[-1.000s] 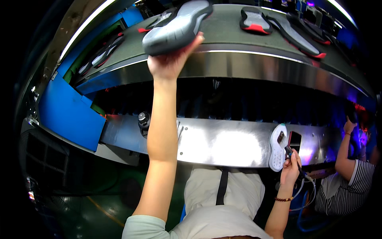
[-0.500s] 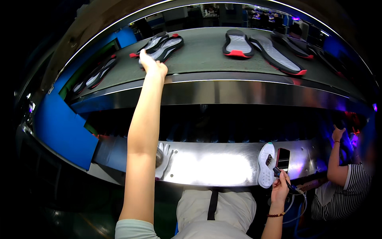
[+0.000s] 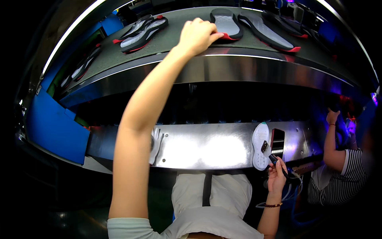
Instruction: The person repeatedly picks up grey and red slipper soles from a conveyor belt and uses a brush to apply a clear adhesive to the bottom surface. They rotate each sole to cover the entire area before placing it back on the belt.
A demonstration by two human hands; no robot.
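**Left hand at the belt's edge, right hand on a dark tool**

The grey shoe sole with a red heel [image 3: 225, 23] lies flat on the upper conveyor belt [image 3: 167, 42], at top centre of the frame. The left hand [image 3: 197, 36] is stretched up to it, fingers curled loosely downward and fingertips resting on the belt's front edge, touching or just beside the sole's heel; it grips nothing that can be seen. To the right of that sole a longer grey and red sole [image 3: 266, 32] lies slantwise. At upper left a pair of grey soles with red trim [image 3: 140, 30] lies side by side, and further left another dark pair [image 3: 79, 67] sits near the belt's curve.

Below the belt, in the lower middle of the frame, a shiny metal work shelf [image 3: 207, 145] carries a white outsole [image 3: 260, 145] lying tread up at its right end. Just beneath that, the right hand [image 3: 276, 179] is closed around a small dark tool [image 3: 275, 160], whose tip is near the white outsole. A white glove [image 3: 156, 145] lies on the shelf's left part. At the right edge, another person in a striped shirt [image 3: 342, 179] raises a hand.
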